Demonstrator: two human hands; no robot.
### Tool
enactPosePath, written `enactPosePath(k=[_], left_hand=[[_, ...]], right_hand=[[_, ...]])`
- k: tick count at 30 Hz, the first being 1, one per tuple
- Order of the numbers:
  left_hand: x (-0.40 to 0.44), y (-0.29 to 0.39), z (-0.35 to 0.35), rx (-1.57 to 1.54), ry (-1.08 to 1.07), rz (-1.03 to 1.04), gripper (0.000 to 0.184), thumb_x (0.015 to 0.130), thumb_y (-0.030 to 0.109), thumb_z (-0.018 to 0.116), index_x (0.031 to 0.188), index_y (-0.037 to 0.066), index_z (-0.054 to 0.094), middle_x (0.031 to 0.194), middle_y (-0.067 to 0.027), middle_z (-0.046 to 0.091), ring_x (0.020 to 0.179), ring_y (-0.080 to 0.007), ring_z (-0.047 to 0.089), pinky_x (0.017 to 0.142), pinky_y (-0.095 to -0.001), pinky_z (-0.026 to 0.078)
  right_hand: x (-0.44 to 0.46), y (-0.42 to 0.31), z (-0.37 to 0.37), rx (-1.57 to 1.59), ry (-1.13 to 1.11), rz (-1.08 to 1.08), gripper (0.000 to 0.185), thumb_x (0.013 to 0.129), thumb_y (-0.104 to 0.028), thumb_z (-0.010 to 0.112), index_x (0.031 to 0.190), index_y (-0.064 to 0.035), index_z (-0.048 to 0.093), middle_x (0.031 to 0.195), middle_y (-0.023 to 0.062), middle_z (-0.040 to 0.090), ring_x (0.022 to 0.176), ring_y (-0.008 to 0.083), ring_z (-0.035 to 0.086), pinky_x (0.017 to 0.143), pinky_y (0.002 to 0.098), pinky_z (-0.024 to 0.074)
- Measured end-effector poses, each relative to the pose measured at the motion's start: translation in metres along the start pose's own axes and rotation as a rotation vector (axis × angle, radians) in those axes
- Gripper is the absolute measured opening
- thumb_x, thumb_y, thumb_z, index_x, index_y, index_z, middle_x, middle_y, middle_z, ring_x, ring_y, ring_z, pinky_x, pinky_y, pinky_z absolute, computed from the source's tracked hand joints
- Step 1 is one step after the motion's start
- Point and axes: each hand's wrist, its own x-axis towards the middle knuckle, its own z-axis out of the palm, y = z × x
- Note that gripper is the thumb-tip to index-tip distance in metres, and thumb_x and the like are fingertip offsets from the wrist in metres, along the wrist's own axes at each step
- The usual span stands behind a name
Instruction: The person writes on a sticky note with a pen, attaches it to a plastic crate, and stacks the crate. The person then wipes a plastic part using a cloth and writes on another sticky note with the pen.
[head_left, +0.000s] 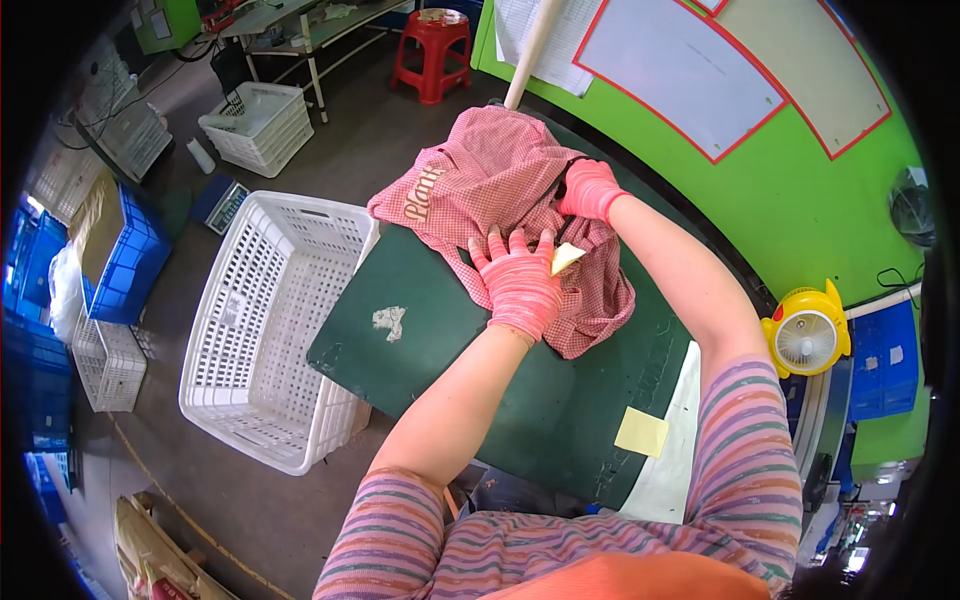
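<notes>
A pink checked cloth (480, 165) with the word "Plant" on it lies bunched on the dark green table (460, 400). My left hand (520, 285), in a pink striped glove with bare fingertips, rests spread on the cloth's near part. Beside its fingers is a small pale yellow piece (567, 259). At the cloth's right edge, my right hand (590, 190), gloved alike, has its fingers curled around something dark or a fold of cloth; what exactly it holds is hidden.
A white plastic basket (290, 330) stands left of the table. A yellow note (641, 432) lies near the table's right edge. The yellow fan (806, 335) is at the right, by a green wall (740, 180). Farther back stands a red stool (432, 55).
</notes>
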Motion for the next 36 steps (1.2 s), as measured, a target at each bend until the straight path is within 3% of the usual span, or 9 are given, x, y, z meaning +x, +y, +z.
enactPosePath(k=[5, 11, 12, 15, 18, 20, 29, 33, 36], left_hand=[[-0.001, 0.0, 0.0, 0.0, 0.007, 0.004, 0.06, 0.075, 0.032, 0.07, 0.132, 0.024, 0.056, 0.134, -0.0158, 0.05, 0.133, -0.0423, 0.035, 0.11, -0.0658, 0.014], [-0.001, 0.002, -0.001, -0.012, 0.052, 0.031, 0.058, 0.071, 0.03, 0.071, 0.128, 0.023, 0.059, 0.135, -0.0157, 0.05, 0.134, -0.0424, 0.035, 0.11, -0.0659, 0.016], [-0.001, 0.002, -0.002, -0.013, 0.063, 0.043, 0.058, 0.071, 0.029, 0.072, 0.127, 0.022, 0.06, 0.135, -0.0154, 0.05, 0.134, -0.0425, 0.035, 0.11, -0.066, 0.016], [0.0, -0.001, 0.002, -0.043, 0.12, 0.13, 0.059, 0.068, 0.027, 0.072, 0.126, 0.02, 0.061, 0.138, -0.0119, 0.049, 0.134, -0.0436, 0.033, 0.11, -0.0665, 0.016], [0.002, -0.002, 0.003, -0.033, 0.149, 0.284, 0.06, 0.066, 0.025, 0.072, 0.124, 0.02, 0.062, 0.143, -0.0077, 0.046, 0.136, -0.0443, 0.031, 0.11, -0.067, 0.015], [0.002, -0.002, 0.004, -0.023, 0.095, 0.28, 0.059, 0.066, 0.024, 0.072, 0.124, 0.02, 0.062, 0.145, -0.0063, 0.045, 0.137, -0.0443, 0.03, 0.11, -0.067, 0.015], [0.001, -0.001, 0.012, -0.033, 0.071, 0.217, 0.051, 0.073, 0.03, 0.071, 0.123, 0.022, 0.062, 0.141, -0.0074, 0.049, 0.137, -0.0435, 0.031, 0.11, -0.067, 0.014], [0.001, -0.001, 0.008, -0.026, 0.066, 0.213, 0.05, 0.074, 0.03, 0.071, 0.123, 0.022, 0.062, 0.14, -0.0089, 0.049, 0.136, -0.0434, 0.032, 0.11, -0.0666, 0.014], [0.0, -0.001, 0.009, -0.026, 0.059, 0.213, 0.05, 0.074, 0.029, 0.071, 0.123, 0.022, 0.062, 0.14, -0.0091, 0.049, 0.136, -0.0433, 0.032, 0.111, -0.0664, 0.014]], right_hand=[[0.015, 0.023, 0.025, 0.442, 0.034, -0.117, 0.056, 0.071, -0.049, 0.073, 0.104, -0.0044, 0.071, 0.103, 0.0187, 0.069, 0.099, 0.0333, 0.065, 0.089, 0.0378, 0.0496], [0.019, 0.03, 0.034, 0.654, -0.064, -0.225, 0.054, 0.07, -0.039, 0.075, 0.109, -0.0038, 0.069, 0.108, 0.0197, 0.067, 0.103, 0.0336, 0.064, 0.092, 0.0376, 0.0491], [0.024, 0.026, 0.044, 0.592, 0.046, -0.203, 0.056, 0.068, -0.035, 0.076, 0.113, -0.0019, 0.067, 0.11, 0.0205, 0.067, 0.104, 0.0336, 0.063, 0.092, 0.0377, 0.0495], [0.023, 0.021, 0.031, 0.469, -0.047, -0.148, 0.059, 0.067, -0.034, 0.077, 0.114, -0.0008, 0.065, 0.112, 0.0212, 0.066, 0.105, 0.0338, 0.063, 0.091, 0.0377, 0.0502], [0.012, 0.018, 0.016, 0.557, -0.091, -0.079, 0.052, 0.069, -0.034, 0.073, 0.108, 0.0001, 0.068, 0.106, 0.0217, 0.067, 0.101, 0.0344, 0.065, 0.089, 0.0389, 0.0513], [0.009, 0.017, 0.013, 0.513, -0.09, -0.027, 0.045, 0.072, -0.034, 0.069, 0.102, 0.0, 0.07, 0.103, 0.0214, 0.068, 0.099, 0.0352, 0.065, 0.089, 0.0393, 0.0516], [-0.003, 0.018, 0.011, 0.333, 0.212, -0.012, 0.041, 0.079, -0.032, 0.069, 0.11, -0.0062, 0.064, 0.11, 0.0195, 0.066, 0.102, 0.0369, 0.062, 0.089, 0.0447, 0.05], [-0.005, 0.01, 0.008, 0.301, 0.073, -0.017, 0.044, 0.079, -0.032, 0.066, 0.115, -0.0071, 0.063, 0.114, 0.0173, 0.065, 0.105, 0.0346, 0.062, 0.091, 0.0424, 0.0504], [-0.002, 0.002, 0.001, 0.25, -0.013, 0.054, 0.04, 0.075, -0.032, 0.069, 0.106, -0.007, 0.07, 0.11, 0.0161, 0.068, 0.104, 0.0322, 0.065, 0.089, 0.0399, 0.0528]])
